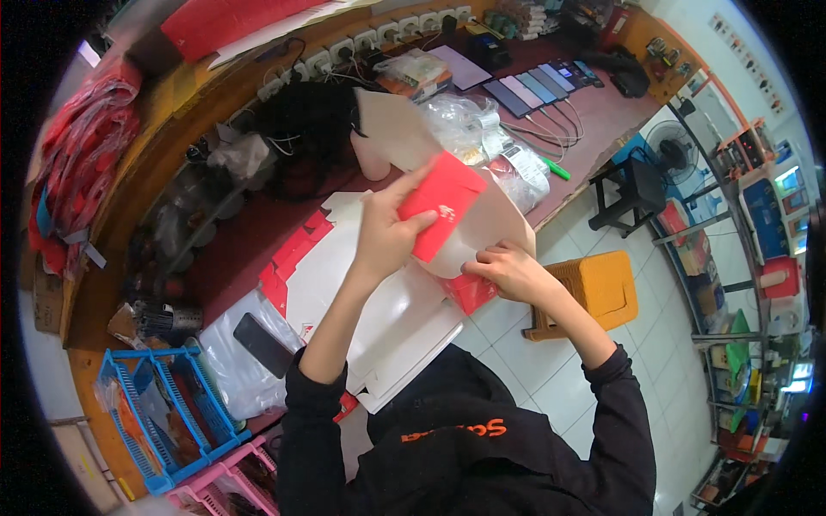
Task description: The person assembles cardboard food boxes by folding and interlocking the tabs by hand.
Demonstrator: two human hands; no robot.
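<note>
Red cardboard (452, 191) is in left hand (385, 234), packets (157, 413) in blue basket (204, 460).

The cardboard (440, 206) shows red and white faces. The bench (607, 129) is maroon, the stool (607, 288) mustard-yellow, the basket (206, 458) blue.

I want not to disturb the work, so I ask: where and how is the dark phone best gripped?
Probably by both long edges at mid-length, from above and the person's left: the dark phone lies flat, slim and oblong, on clear plastic, with the left forearm close on its right.
</note>
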